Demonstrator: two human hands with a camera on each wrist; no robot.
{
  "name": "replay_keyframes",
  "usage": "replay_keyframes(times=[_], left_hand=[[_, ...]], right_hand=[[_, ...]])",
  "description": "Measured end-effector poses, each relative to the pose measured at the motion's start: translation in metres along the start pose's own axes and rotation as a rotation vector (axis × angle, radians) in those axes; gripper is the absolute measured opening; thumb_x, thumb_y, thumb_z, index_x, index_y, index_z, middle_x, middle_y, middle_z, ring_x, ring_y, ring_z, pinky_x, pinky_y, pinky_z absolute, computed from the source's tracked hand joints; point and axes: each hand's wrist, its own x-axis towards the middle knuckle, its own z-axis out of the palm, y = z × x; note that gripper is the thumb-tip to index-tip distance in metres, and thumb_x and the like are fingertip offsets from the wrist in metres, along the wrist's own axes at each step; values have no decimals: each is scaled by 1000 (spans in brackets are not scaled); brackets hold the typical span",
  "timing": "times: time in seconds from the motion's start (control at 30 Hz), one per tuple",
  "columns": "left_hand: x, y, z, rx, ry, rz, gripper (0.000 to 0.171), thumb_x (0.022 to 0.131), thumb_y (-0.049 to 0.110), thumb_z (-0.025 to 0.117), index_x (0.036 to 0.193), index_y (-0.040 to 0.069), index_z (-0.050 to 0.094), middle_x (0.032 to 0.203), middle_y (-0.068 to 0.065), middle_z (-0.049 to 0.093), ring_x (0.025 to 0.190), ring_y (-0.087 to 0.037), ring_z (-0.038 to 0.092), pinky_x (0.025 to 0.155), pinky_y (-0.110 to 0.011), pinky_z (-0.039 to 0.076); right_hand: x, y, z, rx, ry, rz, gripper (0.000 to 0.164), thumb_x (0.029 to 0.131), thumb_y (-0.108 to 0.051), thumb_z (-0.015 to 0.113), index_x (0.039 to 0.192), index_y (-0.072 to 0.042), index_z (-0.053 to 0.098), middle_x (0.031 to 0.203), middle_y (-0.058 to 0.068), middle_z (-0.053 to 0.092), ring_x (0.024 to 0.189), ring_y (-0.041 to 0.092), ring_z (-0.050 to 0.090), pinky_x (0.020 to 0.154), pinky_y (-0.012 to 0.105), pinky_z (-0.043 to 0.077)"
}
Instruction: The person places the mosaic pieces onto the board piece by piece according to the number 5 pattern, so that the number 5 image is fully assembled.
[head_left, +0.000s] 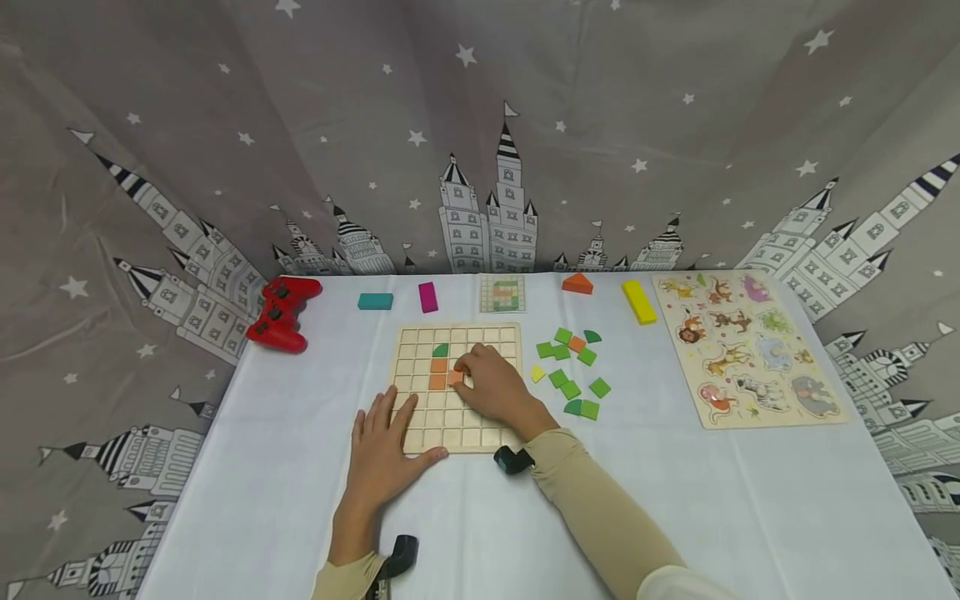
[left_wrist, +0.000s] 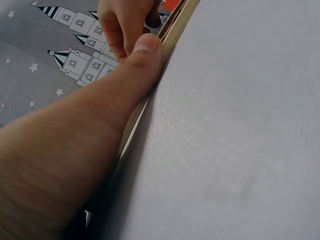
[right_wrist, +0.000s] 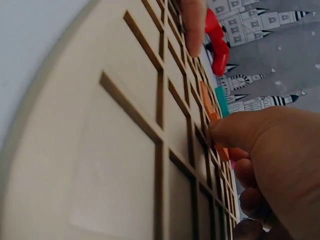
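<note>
A wooden grid board [head_left: 457, 440] lies on the white-covered table. Two orange square tiles [head_left: 438, 365] sit in its cells, one below the other, under a green quarter-round tile [head_left: 441, 350]. My right hand [head_left: 495, 385] is over the board and pinches another orange square tile [head_left: 455, 378] at the cell beside the lower one. In the right wrist view the thumb [right_wrist: 235, 129] presses on orange. My left hand [head_left: 382, 450] rests with spread fingers on the board's lower left corner, its thumb [left_wrist: 147, 50] along the near edge.
Several green tiles [head_left: 570, 389], an orange tile [head_left: 576, 343] and a yellow tile [head_left: 537, 373] lie right of the board. Behind it stands a small pattern card [head_left: 502, 294] among coloured blocks [head_left: 638, 302]. A red game controller [head_left: 281, 313] is far left, an animal puzzle [head_left: 750, 350] right.
</note>
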Motion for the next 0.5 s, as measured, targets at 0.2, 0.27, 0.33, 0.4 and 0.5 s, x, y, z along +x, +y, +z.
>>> replay_keyframes(times=[0.2,0.27,0.33,0.4,0.5], left_hand=[[0,0,-1,-2,-11,-10,104,76,69,76,158,17,39,170,-16,20,157,-41,15,124,-66,8],[0,0,-1,-1,-19,-15,105,76,70,75,159,18,38,170,-15,19,158,-40,14,125,-65,7],[0,0,-1,0,-26,-15,105,76,71,74,159,18,37,171,-15,18,158,-40,13,125,-65,7],[0,0,-1,-2,-29,-16,105,76,71,74,159,18,37,171,-15,18,158,-40,13,125,-66,7],[0,1,-2,-6,-31,-21,105,76,71,74,159,18,37,171,-15,18,158,-40,13,125,-65,6]], right_hand=[[3,-6,4,-23,-15,16,29,97,-34,68,118,-15,71,108,0,62,102,16,58,89,31,55],[3,-7,3,-23,-21,17,28,97,-34,68,118,-15,72,109,0,63,103,15,58,89,30,55],[3,-7,2,-27,-27,18,27,97,-33,68,117,-15,72,109,0,63,102,16,58,89,31,55],[4,-8,1,-27,-35,23,26,97,-33,68,117,-16,72,109,0,64,102,16,58,89,31,55],[4,-8,-1,-25,-48,30,26,97,-32,68,116,-16,73,109,0,65,103,17,59,90,32,55]])
